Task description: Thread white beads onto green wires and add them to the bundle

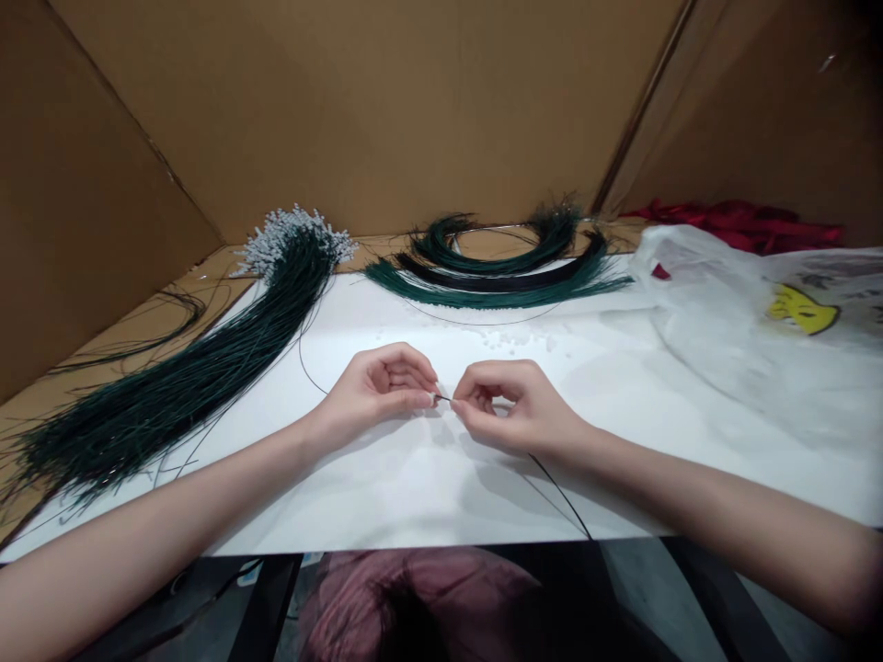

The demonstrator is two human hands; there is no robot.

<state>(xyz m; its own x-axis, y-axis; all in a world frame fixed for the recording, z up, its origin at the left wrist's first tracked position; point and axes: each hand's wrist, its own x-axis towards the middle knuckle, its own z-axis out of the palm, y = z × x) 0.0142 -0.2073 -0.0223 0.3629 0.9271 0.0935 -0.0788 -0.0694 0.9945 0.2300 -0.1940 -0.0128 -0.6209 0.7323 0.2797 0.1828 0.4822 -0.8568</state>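
My left hand (386,384) is closed in a pinch over the white table, with a small white bead (433,398) between thumb and fingertip. Facing it, my right hand (514,400) pinches a thin dark wire (566,501) close to its end. A short bit of that wire bridges the fingertips and meets the bead; whether it passes through is too small to tell. Its long tail slants from under my right wrist to the table's front edge. Beyond my hands lie several loose white beads (514,342).
To the left lies a large bundle of dark green wires (241,359) topped with white beads (290,241). Curved bundles of green and black wire (497,285) lie at the back. A clear plastic bag (731,340) and red cloth (745,225) occupy the right. Cardboard walls (414,110) enclose the table (428,496).
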